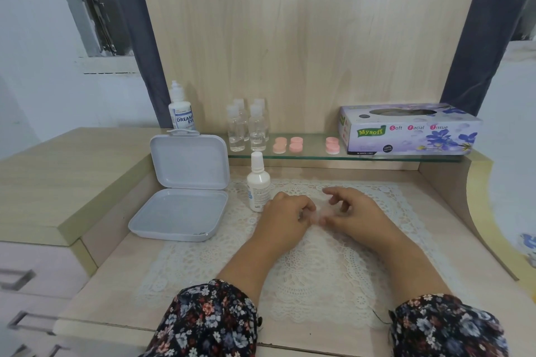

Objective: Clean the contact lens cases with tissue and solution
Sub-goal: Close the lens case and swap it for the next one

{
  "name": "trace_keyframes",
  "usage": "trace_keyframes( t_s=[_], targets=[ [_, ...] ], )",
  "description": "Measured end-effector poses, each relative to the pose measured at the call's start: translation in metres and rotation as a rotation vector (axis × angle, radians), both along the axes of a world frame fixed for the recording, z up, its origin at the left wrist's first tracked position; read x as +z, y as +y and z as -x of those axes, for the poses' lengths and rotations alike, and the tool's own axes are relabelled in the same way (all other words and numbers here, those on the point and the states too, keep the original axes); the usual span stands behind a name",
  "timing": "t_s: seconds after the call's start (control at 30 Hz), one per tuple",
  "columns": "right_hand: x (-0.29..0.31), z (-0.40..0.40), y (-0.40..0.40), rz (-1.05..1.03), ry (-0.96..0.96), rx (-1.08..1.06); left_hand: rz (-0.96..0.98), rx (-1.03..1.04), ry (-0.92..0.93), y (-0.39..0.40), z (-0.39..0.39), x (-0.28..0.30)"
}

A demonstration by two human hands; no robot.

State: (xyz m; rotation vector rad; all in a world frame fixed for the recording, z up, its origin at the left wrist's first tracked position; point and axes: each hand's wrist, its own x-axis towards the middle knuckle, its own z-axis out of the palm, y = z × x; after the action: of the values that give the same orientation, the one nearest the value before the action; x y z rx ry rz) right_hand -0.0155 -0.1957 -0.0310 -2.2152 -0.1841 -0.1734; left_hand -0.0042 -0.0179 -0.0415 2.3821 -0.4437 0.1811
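Two hands met over a white lace mat (304,264) on a pale wood dresser top (121,269), w/ something small, pale pink and blurred (319,216) pinched between them, likely a contact lens case, though its shape couldn't be made out. The left hand (285,213) had fingers curled round its near side; the right hand (352,209) gripped it w/ thumb and lower fingers, index finger lifted clear. Both wrists wore dark floral sleeves (208,322).

On the glass shelf (316,157) behind sat more pink lens cases: a group of four rounds (288,145) and, apart to the right, a stacked pair (332,145). A tissue box (409,129) read "Mysoft" and "Soft Facial Tissue"; smaller print was illegible. The tall solution bottle (180,107) at the back showed "DREAM EYE", partly cut by its curve. A small white bottle (258,182) stood just beside the left hand, label too fine to read. Four clear bottles (246,127) clustered on the shelf. A grey hinged box (182,185) lay open at left.
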Motion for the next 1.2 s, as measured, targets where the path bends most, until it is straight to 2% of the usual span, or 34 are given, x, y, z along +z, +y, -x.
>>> trace_keyframes(
  t_s=[0.67, 0.93, 1.2],
  targets=[
    [-0.0033, -0.0029, 0.005, 0.042, -0.003, 0.021, 0.0, 0.008, 0.003, -0.0006, -0.0025, -0.0027],
    [-0.0032, 0.0014, 0.0012, -0.038, 0.037, 0.086, -0.006, -0.028, -0.035, -0.0001, -0.0013, 0.0],
    [-0.0028, -0.0006, 0.0028, -0.039, 0.035, 0.012, -0.004, -0.021, 0.0, -0.0005, -0.0003, 0.0001]
  ],
)
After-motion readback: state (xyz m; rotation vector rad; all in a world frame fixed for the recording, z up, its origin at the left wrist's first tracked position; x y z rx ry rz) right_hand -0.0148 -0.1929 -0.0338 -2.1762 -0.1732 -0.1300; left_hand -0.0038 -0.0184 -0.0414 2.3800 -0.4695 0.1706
